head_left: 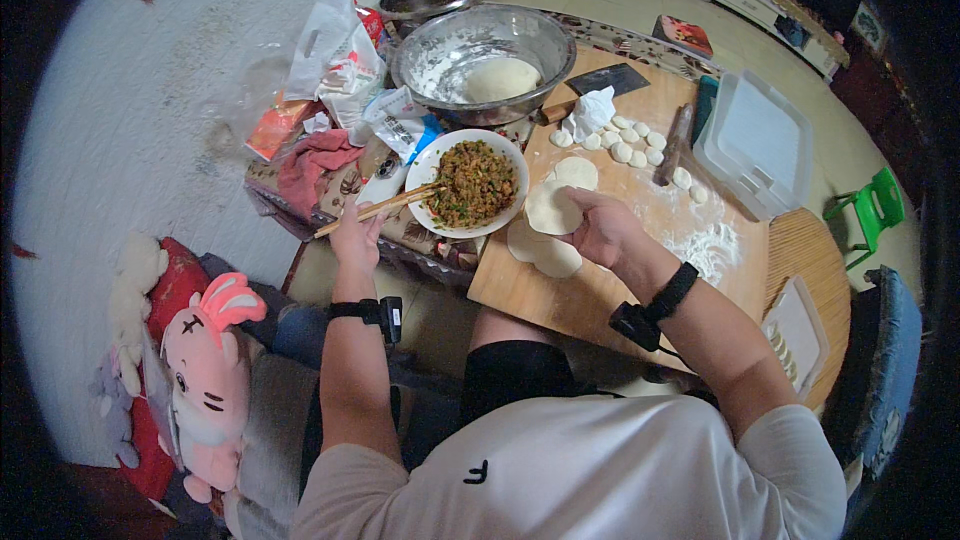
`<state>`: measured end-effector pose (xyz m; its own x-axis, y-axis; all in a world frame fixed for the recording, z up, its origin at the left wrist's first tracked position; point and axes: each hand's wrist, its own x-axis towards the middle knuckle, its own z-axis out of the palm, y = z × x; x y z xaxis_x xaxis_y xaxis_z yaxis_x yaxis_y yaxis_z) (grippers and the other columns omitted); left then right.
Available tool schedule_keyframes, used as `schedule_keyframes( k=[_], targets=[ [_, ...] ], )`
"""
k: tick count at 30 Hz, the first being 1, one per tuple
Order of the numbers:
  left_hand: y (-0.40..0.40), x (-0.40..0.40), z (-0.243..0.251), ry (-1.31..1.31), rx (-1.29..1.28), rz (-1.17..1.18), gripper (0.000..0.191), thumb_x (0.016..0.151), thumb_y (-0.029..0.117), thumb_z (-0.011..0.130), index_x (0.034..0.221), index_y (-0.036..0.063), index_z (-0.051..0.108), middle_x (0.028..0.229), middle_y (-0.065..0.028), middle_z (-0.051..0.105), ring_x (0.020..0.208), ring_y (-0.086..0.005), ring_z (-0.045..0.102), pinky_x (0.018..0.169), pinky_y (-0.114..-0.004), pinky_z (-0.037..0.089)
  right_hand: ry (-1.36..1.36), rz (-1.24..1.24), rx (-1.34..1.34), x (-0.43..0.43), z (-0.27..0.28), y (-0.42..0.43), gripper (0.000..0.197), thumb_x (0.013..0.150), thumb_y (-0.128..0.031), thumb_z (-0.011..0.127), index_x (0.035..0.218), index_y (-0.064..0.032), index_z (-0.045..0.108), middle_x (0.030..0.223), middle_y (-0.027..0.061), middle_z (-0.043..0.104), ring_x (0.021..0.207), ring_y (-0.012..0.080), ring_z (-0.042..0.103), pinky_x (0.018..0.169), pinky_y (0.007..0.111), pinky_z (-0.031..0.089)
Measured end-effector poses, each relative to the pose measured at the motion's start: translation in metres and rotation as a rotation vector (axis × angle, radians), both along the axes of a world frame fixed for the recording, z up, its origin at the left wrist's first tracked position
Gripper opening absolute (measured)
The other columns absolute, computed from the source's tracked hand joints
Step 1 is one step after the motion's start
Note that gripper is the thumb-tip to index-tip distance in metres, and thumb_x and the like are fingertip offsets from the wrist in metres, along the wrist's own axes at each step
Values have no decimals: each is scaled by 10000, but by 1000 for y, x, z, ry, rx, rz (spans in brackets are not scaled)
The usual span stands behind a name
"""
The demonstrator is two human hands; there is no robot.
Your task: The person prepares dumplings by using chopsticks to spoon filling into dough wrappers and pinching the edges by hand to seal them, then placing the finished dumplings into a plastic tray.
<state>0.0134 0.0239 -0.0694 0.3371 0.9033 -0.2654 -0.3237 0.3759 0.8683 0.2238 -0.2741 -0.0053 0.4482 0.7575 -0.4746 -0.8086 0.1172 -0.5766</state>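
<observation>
My left hand [355, 238] grips a pair of wooden chopsticks [386, 208], whose tips rest at the left side of the chopped filling [472, 184]. That brown and green filling lies in a white bowl [424, 217]. In my right hand [606, 231] is a round, flat dough wrapper [553, 208], pinched at its right edge just above the wooden board. More flat wrappers [559, 259] lie under and in front of it, and others [576, 174] lie behind it. Several small dough pieces [630, 142] are scattered farther back on the board.
A wooden board [525, 291] carries loose flour [705, 251], a rolling pin [679, 142] and a cleaver [609, 80]. Behind the filling stands a metal basin [555, 37] with a dough lump [504, 79]. Lidded plastic containers [757, 139] stand right; a tray of dumplings [810, 330] sits nearer.
</observation>
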Motion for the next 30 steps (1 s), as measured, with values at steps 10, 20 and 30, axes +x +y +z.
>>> schedule_keyframes(
  k=[10,20,30],
  targets=[
    [-11,3,21,-85,-23,58,299,888,275,568,942,-14,510,920,-114,553,840,-226,589,735,-316,559,-32,30,-38,1,1,63,326,956,-172,367,1204,31,425,1135,157,544,989,302,580,831,455,503],
    [-60,7,78,-38,357,-43,258,930,231,491,900,-17,556,911,-165,590,802,-242,615,707,-316,564,36,4,67,-15,20,112,330,972,-181,285,1243,-36,408,1189,154,516,1028,300,573,783,452,548],
    [-83,-1,89,235,1050,-42,288,917,150,441,821,-56,618,791,-98,644,752,-190,604,720,-301,468,80,59,199,-3,10,99,382,988,-252,232,1291,-69,375,1264,153,459,1101,330,524,835,468,533]
  ],
)
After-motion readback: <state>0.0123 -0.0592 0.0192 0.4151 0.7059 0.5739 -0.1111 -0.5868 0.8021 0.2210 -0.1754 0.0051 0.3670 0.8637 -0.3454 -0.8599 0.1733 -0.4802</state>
